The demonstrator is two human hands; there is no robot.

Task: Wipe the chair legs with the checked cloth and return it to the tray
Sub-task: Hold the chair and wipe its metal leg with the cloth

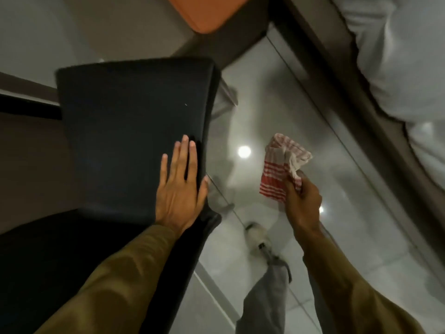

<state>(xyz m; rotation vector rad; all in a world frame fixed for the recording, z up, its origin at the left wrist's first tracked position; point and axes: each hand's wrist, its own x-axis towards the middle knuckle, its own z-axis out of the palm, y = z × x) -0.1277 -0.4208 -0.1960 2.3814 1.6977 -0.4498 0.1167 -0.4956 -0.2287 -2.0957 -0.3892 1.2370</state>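
Observation:
A black chair [120, 121] fills the left half of the head view, seen from above. My left hand [180, 184] lies flat on the seat near its right edge, fingers spread, holding nothing. Two pale metal chair legs [227, 92] show past the seat's right side, one far and one near. To the right, my right hand [302, 201] grips the bunched red-and-white checked cloth [279, 169] in the air above the floor, apart from the legs. An orange tray-like corner [207, 13] sits at the top on a grey surface.
Glossy pale tiled floor [265, 128] with light reflections lies between the chair and a bed with white bedding [397, 56] along the right. My grey trouser leg and pale shoe [255, 233] stand on the floor below the cloth. A dark desk edge [26, 107] runs at left.

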